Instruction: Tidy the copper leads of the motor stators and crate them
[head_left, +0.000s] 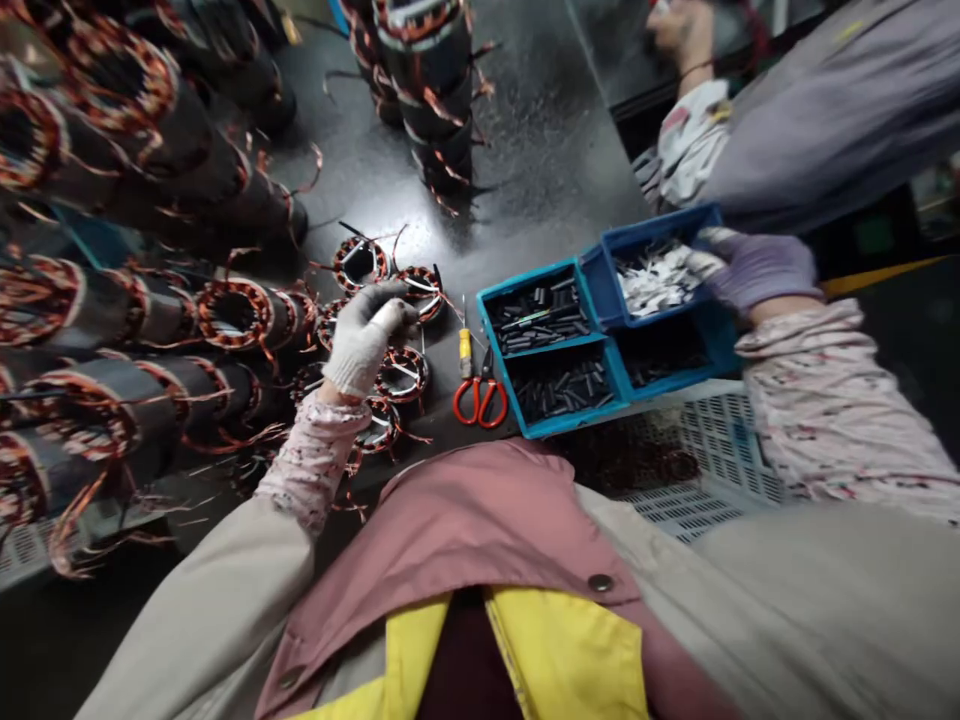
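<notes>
Head view looks down on a dark, glossy workbench [540,170] crowded with copper-wound motor stators. Long, dark cylindrical stators with orange-copper windings [150,150] lie in rows along the left, and a similar upright stack of stators [431,100] stands at the far edge. A white perforated plastic crate [720,440] sits at the near right, partly under a two-tone blue compartment tray [555,422], which rests on the bench and holds short black insulating sleeves [540,315] in its teal sections and white sleeves [652,280] in a darker blue section.

To the far right, a co-worker's grey sleeve [825,130] stays separate from the person's own arms. The person's right hand [761,270], in a purple glove, reaches into the white sleeves; its fingers are partly buried, so I cannot tell whether they are closed on anything.

The left hand [367,335], in a white knit glove, hovers over a cluster of short stator rings with loose copper leads [401,373] at the middle of the bench. Its fingers are drawn together near the rings, but whether they pinch a lead or sleeve is too small to tell. Red-handled scissors [480,400] and a yellow-handled screwdriver [465,345] lie just beside the tray.
</notes>
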